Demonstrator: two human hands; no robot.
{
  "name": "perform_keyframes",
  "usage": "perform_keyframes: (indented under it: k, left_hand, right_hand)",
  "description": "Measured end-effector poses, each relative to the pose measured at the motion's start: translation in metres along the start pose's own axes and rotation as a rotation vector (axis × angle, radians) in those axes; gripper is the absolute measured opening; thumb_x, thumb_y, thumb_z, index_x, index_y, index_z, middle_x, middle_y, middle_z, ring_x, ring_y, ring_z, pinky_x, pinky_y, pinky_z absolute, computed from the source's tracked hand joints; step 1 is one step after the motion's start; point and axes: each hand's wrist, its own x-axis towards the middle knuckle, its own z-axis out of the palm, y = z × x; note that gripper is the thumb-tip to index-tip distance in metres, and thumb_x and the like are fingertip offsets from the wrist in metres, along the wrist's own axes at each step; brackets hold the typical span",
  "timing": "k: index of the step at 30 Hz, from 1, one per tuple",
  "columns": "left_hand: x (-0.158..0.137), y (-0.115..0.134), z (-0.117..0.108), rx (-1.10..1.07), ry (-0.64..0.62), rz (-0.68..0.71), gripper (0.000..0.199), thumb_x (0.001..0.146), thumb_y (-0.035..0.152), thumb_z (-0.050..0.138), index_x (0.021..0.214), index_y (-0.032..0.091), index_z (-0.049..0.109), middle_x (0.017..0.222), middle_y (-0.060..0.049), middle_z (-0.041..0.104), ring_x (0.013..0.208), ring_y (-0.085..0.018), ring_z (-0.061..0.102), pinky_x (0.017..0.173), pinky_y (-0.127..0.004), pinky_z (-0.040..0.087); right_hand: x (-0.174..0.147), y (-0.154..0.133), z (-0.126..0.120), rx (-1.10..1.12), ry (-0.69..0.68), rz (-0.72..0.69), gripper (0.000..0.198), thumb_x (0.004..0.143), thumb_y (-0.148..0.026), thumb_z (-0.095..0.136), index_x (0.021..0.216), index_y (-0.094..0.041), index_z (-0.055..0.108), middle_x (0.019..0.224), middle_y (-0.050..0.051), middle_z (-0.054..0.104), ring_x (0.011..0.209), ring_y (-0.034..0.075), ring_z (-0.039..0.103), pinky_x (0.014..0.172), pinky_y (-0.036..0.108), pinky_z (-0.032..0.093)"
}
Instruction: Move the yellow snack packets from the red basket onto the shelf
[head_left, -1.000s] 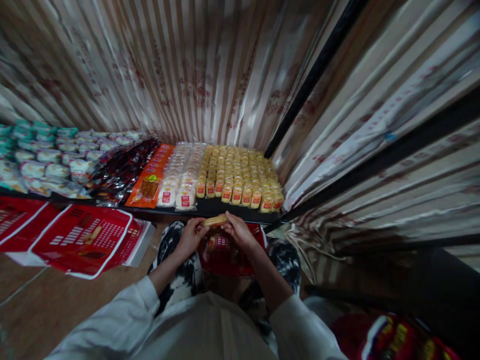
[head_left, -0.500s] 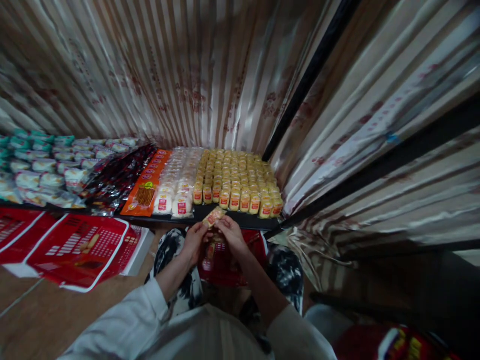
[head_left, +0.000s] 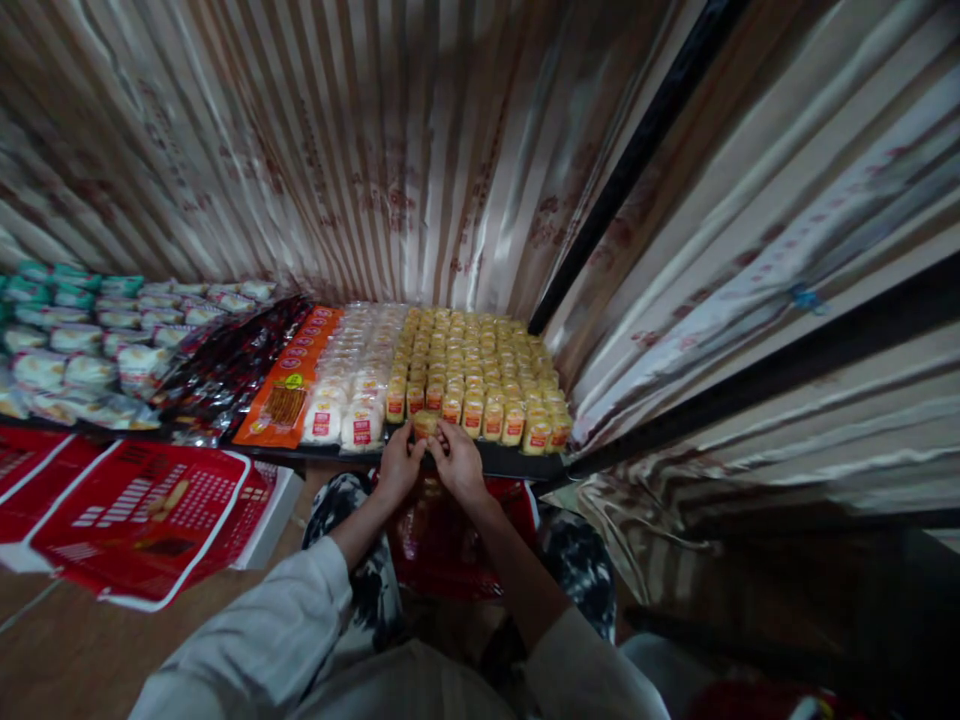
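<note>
Between my two hands is a small yellow wrapped snack pack, held at the front edge of the shelf. My left hand pinches its left side, and my right hand grips the right side. Just beyond my fingertips stand rows of similar yellow packs with orange-red labels. Left of these are white round packs with red labels, in clear wrapping. Below my hands, between my knees, lies a red bag, partly hidden by my forearms.
An orange snack packet, dark glossy packets and white and green packs line the black shelf to the left. Red printed bags hang below at left. Striped curtain and slanting black poles enclose the right.
Both hands have moved forward with the snack pack, from above the red bag up to the front row of yellow packs. The view has shifted slightly.
</note>
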Motion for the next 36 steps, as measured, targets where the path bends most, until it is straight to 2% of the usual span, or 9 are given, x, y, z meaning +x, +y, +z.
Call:
perform_keyframes:
  k: [3,7,9,13,16,20,24,29,36]
  left_hand:
    - [0.008,-0.002,0.003,-0.061,-0.059,-0.056,0.026,0.078,0.025,0.055,0.1,0.013,0.059,0.08,-0.004,0.065,0.056,-0.011,0.057,0.061,-0.026,0.048]
    - [0.014,-0.005,0.006,-0.086,0.036,-0.063,0.013,0.08,0.022,0.052,0.087,0.014,0.059,0.065,0.001,0.06,0.054,-0.011,0.056,0.057,-0.023,0.046]
    - [0.016,-0.006,0.01,-0.077,0.057,-0.077,0.013,0.082,0.021,0.046,0.084,0.015,0.058,0.059,0.001,0.057,0.051,-0.011,0.054,0.054,-0.023,0.044]
    - [0.017,-0.009,0.02,-0.087,0.117,-0.061,0.014,0.081,0.02,0.048,0.089,0.015,0.057,0.069,-0.001,0.06,0.055,-0.011,0.055,0.058,-0.024,0.046]
    - [0.016,-0.011,0.024,-0.112,0.177,-0.056,0.025,0.075,0.024,0.058,0.097,0.013,0.056,0.08,-0.003,0.06,0.064,-0.011,0.057,0.064,-0.025,0.047]
    - [0.018,-0.009,0.024,-0.027,0.172,-0.065,0.025,0.072,0.025,0.061,0.093,0.012,0.056,0.073,-0.001,0.055,0.062,-0.012,0.053,0.064,-0.026,0.046]
    - [0.019,-0.005,0.023,0.021,0.183,-0.043,0.017,0.073,0.022,0.059,0.088,0.014,0.055,0.072,0.0,0.054,0.063,-0.012,0.053,0.064,-0.026,0.046]
    - [0.023,-0.003,0.023,0.028,0.229,0.01,0.015,0.074,0.023,0.058,0.087,0.016,0.054,0.076,-0.001,0.055,0.066,-0.013,0.053,0.067,-0.027,0.046]
    - [0.035,-0.003,0.023,0.12,0.157,0.02,0.018,0.079,0.027,0.056,0.092,0.014,0.057,0.075,-0.002,0.058,0.063,-0.014,0.056,0.065,-0.027,0.045]
  right_hand:
    - [0.002,0.002,-0.001,0.058,0.009,0.005,0.035,0.085,-0.028,0.044,0.115,-0.02,0.059,0.097,0.009,0.065,0.086,0.02,0.059,0.081,0.034,0.049]
    - [-0.002,0.009,-0.001,0.105,0.028,-0.012,0.036,0.085,-0.028,0.044,0.115,-0.019,0.059,0.103,0.011,0.063,0.086,0.02,0.06,0.08,0.034,0.051]
    - [-0.004,0.012,0.001,0.101,0.057,-0.011,0.036,0.085,-0.026,0.042,0.115,-0.017,0.06,0.104,0.012,0.063,0.088,0.021,0.06,0.081,0.035,0.051]
    - [-0.004,0.017,0.005,0.128,0.064,-0.04,0.039,0.084,-0.021,0.04,0.117,-0.021,0.06,0.109,0.011,0.063,0.095,0.02,0.06,0.088,0.036,0.049]
    - [-0.004,0.018,0.008,0.135,0.056,-0.087,0.039,0.084,-0.02,0.04,0.118,-0.021,0.06,0.114,0.01,0.062,0.106,0.021,0.057,0.095,0.038,0.046]
    - [-0.004,0.021,0.012,0.098,0.061,-0.108,0.042,0.085,-0.018,0.036,0.12,-0.018,0.06,0.116,0.011,0.061,0.112,0.021,0.053,0.1,0.039,0.043]
    - [-0.006,0.021,0.011,0.063,0.065,-0.113,0.046,0.084,-0.015,0.036,0.125,-0.02,0.056,0.112,0.012,0.06,0.107,0.021,0.054,0.097,0.038,0.045]
    - [-0.006,0.021,0.009,0.096,0.055,-0.105,0.048,0.085,-0.016,0.036,0.129,-0.022,0.053,0.109,0.011,0.06,0.101,0.021,0.056,0.091,0.036,0.049]
    - [-0.008,0.032,0.014,0.2,0.104,-0.034,0.048,0.086,-0.015,0.032,0.131,-0.021,0.049,0.109,0.011,0.06,0.089,0.018,0.061,0.085,0.035,0.051]
